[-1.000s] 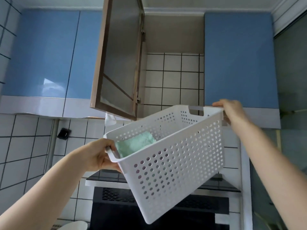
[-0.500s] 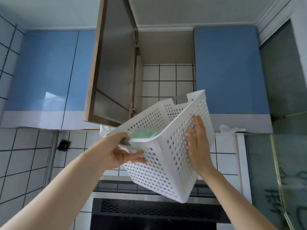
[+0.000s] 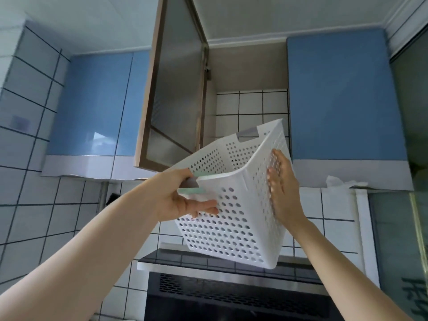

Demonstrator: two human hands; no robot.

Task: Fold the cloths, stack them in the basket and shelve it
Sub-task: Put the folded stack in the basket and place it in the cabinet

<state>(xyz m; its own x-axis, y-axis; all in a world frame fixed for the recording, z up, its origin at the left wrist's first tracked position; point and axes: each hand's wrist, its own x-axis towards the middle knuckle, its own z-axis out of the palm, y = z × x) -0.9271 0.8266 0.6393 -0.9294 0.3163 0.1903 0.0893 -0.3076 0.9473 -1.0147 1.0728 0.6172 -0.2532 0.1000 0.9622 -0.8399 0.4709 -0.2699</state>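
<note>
A white perforated plastic basket (image 3: pixel 234 228) is raised in front of me, tilted, its far end pointing up toward the open wall cupboard (image 3: pixel 250 93). My left hand (image 3: pixel 178 198) grips the basket's near handle cut-out, fingers curled over the rim. A sliver of pale green folded cloth (image 3: pixel 196 191) shows inside by that handle; the remainder of the contents is hidden. Against the basket's right side wall my right hand (image 3: pixel 281 186) presses flat, with straight fingers.
The cupboard door (image 3: pixel 173 89) hangs open to the left of the opening, close to the basket's far left edge. Blue cupboard fronts (image 3: pixel 342 96) flank it. A range hood (image 3: pixel 231 288) juts out below. White tiled wall lies behind, a glass panel at right.
The basket has risen slightly and moved toward the cupboard opening. One second ago my right hand held the far handle; it lies flat on the side wall since half a second ago.
</note>
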